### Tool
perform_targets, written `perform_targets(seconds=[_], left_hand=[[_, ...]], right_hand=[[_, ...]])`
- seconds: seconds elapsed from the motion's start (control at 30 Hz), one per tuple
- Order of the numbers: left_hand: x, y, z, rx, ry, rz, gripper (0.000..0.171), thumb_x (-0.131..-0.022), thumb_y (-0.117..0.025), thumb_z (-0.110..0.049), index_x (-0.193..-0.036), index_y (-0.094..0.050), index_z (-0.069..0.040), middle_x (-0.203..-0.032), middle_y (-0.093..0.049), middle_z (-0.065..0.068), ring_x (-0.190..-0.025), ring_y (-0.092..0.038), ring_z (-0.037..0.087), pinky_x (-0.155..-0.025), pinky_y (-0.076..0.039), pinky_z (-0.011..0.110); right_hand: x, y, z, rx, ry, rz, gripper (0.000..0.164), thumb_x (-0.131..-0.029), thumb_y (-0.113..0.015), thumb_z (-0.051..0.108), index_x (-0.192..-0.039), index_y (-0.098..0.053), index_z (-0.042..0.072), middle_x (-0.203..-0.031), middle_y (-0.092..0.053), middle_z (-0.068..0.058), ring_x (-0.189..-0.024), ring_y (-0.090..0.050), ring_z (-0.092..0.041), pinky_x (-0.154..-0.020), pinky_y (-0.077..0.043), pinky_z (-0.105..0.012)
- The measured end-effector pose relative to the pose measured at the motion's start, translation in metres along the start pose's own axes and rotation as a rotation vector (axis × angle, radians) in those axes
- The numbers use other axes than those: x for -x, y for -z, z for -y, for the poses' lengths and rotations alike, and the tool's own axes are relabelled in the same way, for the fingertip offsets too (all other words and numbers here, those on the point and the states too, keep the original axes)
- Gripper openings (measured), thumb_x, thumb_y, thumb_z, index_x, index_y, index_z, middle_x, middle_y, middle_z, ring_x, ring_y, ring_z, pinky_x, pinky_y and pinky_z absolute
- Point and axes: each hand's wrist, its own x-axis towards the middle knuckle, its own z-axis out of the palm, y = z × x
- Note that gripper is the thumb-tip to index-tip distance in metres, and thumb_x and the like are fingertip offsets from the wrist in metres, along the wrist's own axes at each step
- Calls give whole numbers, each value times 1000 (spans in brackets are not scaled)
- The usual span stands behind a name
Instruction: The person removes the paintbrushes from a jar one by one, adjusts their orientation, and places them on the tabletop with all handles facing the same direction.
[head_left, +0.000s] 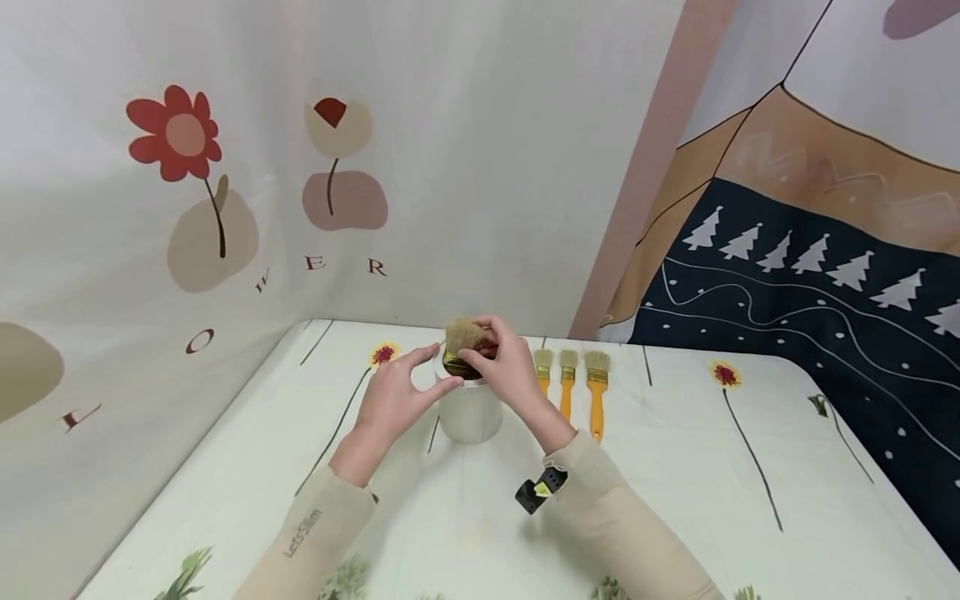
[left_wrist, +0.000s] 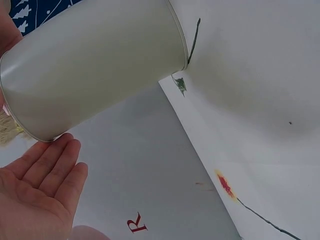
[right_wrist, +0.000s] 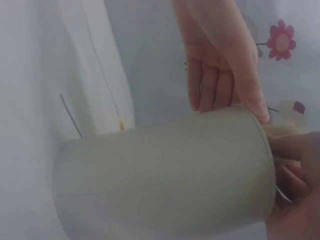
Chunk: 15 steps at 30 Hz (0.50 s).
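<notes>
A pale cylindrical container (head_left: 470,417) stands upright on the table. Over its top, my right hand (head_left: 504,358) pinches a paintbrush (head_left: 463,335) near its metal band, bristles pointing up and the lower part inside the container. My left hand (head_left: 397,390) touches the rim from the left with its fingers extended and thumb apart. In the left wrist view, the fingertips (left_wrist: 67,142) meet the container's edge (left_wrist: 100,65). The right wrist view shows the container (right_wrist: 165,175) large, partly hiding the right hand (right_wrist: 295,185).
Three paintbrushes with orange handles (head_left: 597,400) lie in a row right of the container, bristles away from me. A flower-printed cloth (head_left: 675,467) covers the table. A printed curtain (head_left: 487,167) rises behind it. A black wrist device (head_left: 542,490) is on my right sleeve.
</notes>
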Motion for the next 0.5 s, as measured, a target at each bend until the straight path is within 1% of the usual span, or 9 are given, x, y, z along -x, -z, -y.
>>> perform_targets(seconds=[0.07, 0.17, 0.23, 0.3, 0.33, 0.4, 0.43, 0.5], left_hand=[[0, 0, 0, 2, 0, 6, 72, -83, -74, -56, -139, -60, -14, -135, -66, 8, -102, -71, 31, -83, -58, 45], [-1, 0, 0, -5, -3, 12, 72, -83, -73, -57, -140, -59, -14, -135, -66, 8, -100, -71, 31, -83, -58, 44], [-1, 0, -1, -14, -2, 11, 72, -83, -73, -57, -140, -59, -14, -135, -66, 8, -90, -72, 29, -80, -58, 42], [-2, 1, -1, -19, 1, 13, 72, -84, -73, -57, -140, -59, -14, -134, -66, 9, -75, -70, 28, -73, -58, 40], [-2, 2, -1, -24, 3, 11, 72, -84, -73, -57, -140, -59, -14, -133, -67, 9, -73, -69, 28, -72, -57, 40], [-2, 3, -1, -29, 6, 10, 72, -84, -72, -56, -140, -59, -14, -133, -67, 9, -77, -70, 29, -74, -58, 41], [-2, 3, -1, -25, 6, 14, 72, -84, -72, -56, -140, -59, -13, -134, -66, 10, -83, -71, 30, -76, -58, 42], [-2, 3, -1, -25, 4, 20, 72, -85, -72, -56, -141, -58, -13, -136, -65, 10, -104, -70, 33, -85, -58, 45]], right_hand=[[1, 2, -1, -62, 15, -6, 39, -92, -72, 12, -127, -57, 7, -111, -75, -15, -96, -72, -29, -85, -60, -39], [0, 6, -1, -120, 26, -22, 37, -92, -71, 11, -126, -58, 5, -107, -75, -16, -98, -72, -31, -87, -60, -41], [-1, 10, 2, -140, 25, -34, 36, -92, -71, 11, -125, -59, 5, -106, -75, -17, -101, -71, -31, -89, -59, -41], [-3, 14, 5, -154, 21, -45, 36, -92, -71, 12, -125, -59, 5, -107, -75, -16, -102, -71, -32, -89, -59, -41], [-4, 17, 7, -166, 18, -49, 35, -92, -72, 12, -124, -60, 5, -108, -75, -16, -102, -71, -31, -88, -59, -41], [-5, 23, 10, -211, 21, -60, 32, -92, -71, 11, -122, -61, 4, -110, -74, -18, -100, -71, -32, -86, -60, -40], [-6, 26, 11, -236, 26, -67, 31, -92, -71, 10, -121, -62, 4, -110, -74, -19, -98, -72, -31, -84, -60, -39], [-8, 34, 14, -277, 46, -90, 27, -92, -70, 8, -118, -63, 2, -110, -73, -21, -92, -73, -27, -81, -62, -36]])
